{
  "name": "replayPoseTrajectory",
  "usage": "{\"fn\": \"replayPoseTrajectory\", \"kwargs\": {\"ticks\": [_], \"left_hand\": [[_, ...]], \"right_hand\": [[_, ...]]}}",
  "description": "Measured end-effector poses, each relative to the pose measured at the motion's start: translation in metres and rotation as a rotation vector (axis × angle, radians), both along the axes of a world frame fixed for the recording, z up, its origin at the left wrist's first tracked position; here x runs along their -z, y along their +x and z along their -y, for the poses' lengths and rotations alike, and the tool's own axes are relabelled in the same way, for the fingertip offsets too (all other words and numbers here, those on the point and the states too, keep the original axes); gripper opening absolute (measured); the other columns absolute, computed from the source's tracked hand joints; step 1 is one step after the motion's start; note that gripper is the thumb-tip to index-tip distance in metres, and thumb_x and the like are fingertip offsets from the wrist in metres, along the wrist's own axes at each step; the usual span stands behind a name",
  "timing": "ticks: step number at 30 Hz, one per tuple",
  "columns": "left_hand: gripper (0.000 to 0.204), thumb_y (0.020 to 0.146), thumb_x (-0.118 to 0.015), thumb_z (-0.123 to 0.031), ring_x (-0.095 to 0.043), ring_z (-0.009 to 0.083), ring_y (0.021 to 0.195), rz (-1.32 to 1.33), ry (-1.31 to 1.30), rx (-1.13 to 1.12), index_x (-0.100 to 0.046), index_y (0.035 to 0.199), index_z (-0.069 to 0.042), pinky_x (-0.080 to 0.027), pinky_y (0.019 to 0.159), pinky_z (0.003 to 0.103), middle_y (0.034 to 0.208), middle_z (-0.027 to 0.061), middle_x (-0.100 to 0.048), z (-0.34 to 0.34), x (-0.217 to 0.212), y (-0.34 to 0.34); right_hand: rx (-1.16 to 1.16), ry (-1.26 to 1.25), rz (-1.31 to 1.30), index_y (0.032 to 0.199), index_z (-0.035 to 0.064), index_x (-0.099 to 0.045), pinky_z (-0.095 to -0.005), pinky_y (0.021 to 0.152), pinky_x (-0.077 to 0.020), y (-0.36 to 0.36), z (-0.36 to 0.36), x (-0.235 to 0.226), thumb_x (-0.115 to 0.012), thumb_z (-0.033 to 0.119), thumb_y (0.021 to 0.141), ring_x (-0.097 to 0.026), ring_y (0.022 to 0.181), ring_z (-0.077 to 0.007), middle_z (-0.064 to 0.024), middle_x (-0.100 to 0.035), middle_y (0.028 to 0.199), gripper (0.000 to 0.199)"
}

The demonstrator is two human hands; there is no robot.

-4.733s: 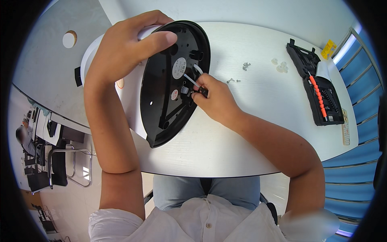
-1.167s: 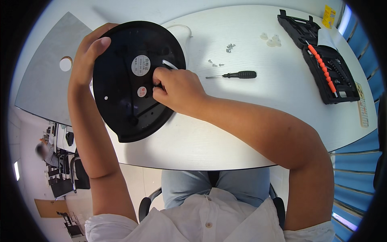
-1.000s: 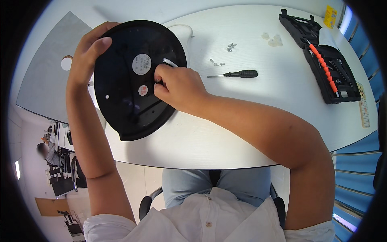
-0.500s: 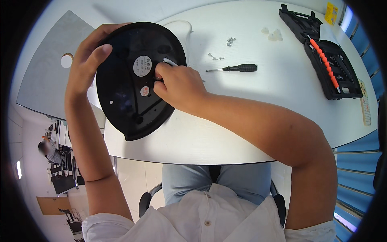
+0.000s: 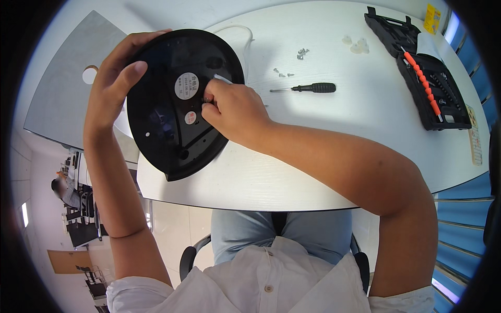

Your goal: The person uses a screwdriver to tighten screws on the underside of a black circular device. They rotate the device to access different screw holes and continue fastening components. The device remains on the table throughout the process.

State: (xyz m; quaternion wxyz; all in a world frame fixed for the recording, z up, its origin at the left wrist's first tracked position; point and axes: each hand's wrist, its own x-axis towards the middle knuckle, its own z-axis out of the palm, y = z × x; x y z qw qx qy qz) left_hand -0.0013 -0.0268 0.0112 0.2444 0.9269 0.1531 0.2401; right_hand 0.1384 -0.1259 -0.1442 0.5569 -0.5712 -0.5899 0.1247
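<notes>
Black round plastic base plate (image 5: pixel 172 104) stands tilted at the near left edge of the white table (image 5: pixel 334 151), its left rim grasped by the left hand (image 5: pixel 117 73). Right hand (image 5: pixel 232 109) pinches at fittings near its centre; black-handled screwdriver (image 5: pixel 308 88) lies released, just right.

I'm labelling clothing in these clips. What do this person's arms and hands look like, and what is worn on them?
Both forearms are bare. The left hand and right hand wear no gloves, rings or watch. White shirt sleeves are rolled up near the elbows, above a buttoned shirt front.
</notes>
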Motion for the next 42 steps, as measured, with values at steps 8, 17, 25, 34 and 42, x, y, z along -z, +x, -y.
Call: {"fn": "replayPoseTrajectory", "kwargs": {"ticks": [8, 17, 25, 34, 42], "left_hand": [[0.056, 0.08, -0.056, -0.041, -0.062, 0.0212, 0.102, -0.047, 0.022, -0.02, -0.061, 0.12, -0.002, -0.046, 0.092, 0.032, 0.11, 0.0114, -0.066, 0.002, -0.003, 0.001], [0.046, 0.087, -0.053, -0.029, -0.06, 0.0211, 0.109, 0.039, 0.143, 0.043, -0.06, 0.125, -0.004, -0.043, 0.099, 0.032, 0.117, 0.0105, -0.064, 0.008, -0.001, 0.006], [0.041, 0.09, -0.05, -0.026, -0.06, 0.0199, 0.108, -0.054, 0.076, 0.031, -0.061, 0.125, -0.008, -0.044, 0.097, 0.029, 0.115, 0.0093, -0.064, 0.009, -0.004, 0.002], [0.039, 0.095, -0.048, -0.032, -0.056, 0.025, 0.12, -0.013, 0.188, 0.064, -0.063, 0.122, -0.008, -0.039, 0.104, 0.033, 0.127, 0.0113, -0.061, 0.008, -0.002, 0.001], [0.046, 0.097, -0.044, -0.041, -0.042, 0.0305, 0.134, 0.05, 0.297, 0.077, -0.064, 0.122, -0.008, -0.029, 0.112, 0.045, 0.141, 0.0143, -0.05, 0.006, 0.001, -0.007]], "right_hand": [[0.033, -0.013, 0.072, 0.083, 0.0047, -0.058, -0.0415, 0.06, -0.0496, 0.001, 0.002, -0.001, -0.06, 0.016, 0.079, -0.063, 0.064, -0.0301, -0.0106, -0.064, 0.067, 0.012], [0.038, 0.009, -0.021, 0.083, 0.0043, -0.059, -0.0412, 0.06, -0.0482, 0.0, 0.002, 0.0, -0.06, 0.013, 0.079, -0.062, 0.061, -0.0304, -0.0111, -0.064, 0.066, 0.01], [0.046, 0.038, 0.003, 0.079, 0.0042, -0.059, -0.039, 0.058, -0.0478, 0.001, 0.004, 0.0, -0.061, 0.012, 0.078, -0.062, 0.058, -0.0281, -0.0086, -0.063, 0.062, 0.009], [-0.003, -0.025, -0.001, 0.08, 0.0042, -0.06, -0.0368, 0.058, -0.0479, 0.006, 0.005, -0.003, -0.062, 0.014, 0.077, -0.063, 0.059, -0.026, -0.0078, -0.064, 0.063, 0.011], [-0.029, -0.041, -0.026, 0.081, 0.0033, -0.06, -0.0384, 0.059, -0.0485, 0.004, 0.006, -0.006, -0.062, 0.015, 0.077, -0.063, 0.062, -0.0278, -0.0097, -0.065, 0.067, 0.013]]}}
